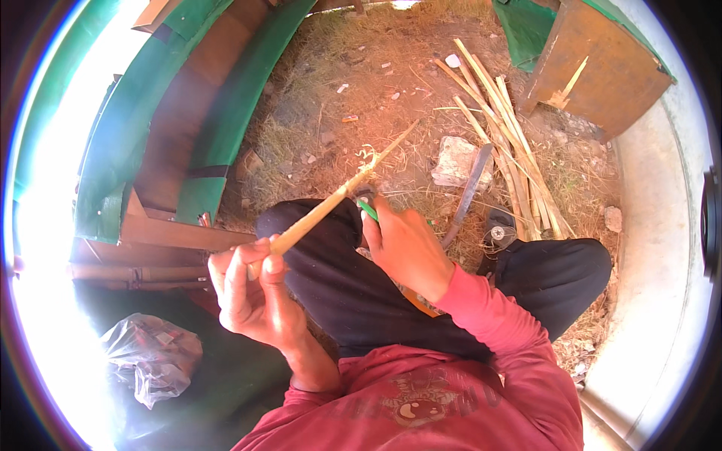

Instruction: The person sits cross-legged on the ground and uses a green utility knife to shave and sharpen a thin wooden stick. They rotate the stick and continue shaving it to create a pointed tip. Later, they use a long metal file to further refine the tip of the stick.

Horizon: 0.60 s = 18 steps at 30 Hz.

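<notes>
My left hand pinches the near end of a pale bamboo strip. The strip slants up and away over my lap and tapers to a pointed far end. Curled shavings cling to it near that end. My right hand is closed around a green-handled knife. Its short dark metal part lies against the strip's underside; my fingers hide most of the handle. Both hands are above my crossed, dark-trousered legs.
Ahead right, a bundle of bamboo strips lies on dry, grassy ground. A long dark blade leans by a pale stone. Green-covered boards stand left, a brown board far right. A clear plastic bag sits near left.
</notes>
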Each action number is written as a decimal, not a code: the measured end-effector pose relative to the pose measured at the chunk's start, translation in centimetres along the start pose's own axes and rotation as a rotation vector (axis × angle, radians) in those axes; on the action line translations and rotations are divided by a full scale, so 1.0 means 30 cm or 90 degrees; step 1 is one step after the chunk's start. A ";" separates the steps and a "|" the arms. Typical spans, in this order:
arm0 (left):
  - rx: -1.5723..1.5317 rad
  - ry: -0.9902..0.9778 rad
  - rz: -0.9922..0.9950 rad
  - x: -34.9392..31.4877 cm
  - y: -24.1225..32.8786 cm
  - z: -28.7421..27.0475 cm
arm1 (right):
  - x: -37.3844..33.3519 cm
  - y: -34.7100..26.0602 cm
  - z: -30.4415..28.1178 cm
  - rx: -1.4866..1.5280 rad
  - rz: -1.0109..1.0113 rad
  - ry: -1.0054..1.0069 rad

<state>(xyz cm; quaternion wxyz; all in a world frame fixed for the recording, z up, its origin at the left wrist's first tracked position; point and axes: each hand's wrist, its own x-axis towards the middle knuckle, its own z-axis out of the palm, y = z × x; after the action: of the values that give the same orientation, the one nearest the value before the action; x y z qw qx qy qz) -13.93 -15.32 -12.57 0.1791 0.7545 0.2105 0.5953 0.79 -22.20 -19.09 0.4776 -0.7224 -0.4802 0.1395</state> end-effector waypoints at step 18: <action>-0.056 0.065 -0.067 0.031 -0.004 0.047 | 0.021 0.053 0.037 0.020 0.015 0.023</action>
<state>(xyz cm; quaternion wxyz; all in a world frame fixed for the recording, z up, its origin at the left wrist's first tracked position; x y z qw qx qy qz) -12.37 -14.76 -12.20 0.2324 0.7022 0.2326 0.6315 1.26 -21.20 -20.80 0.4958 -0.7226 -0.4611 0.1397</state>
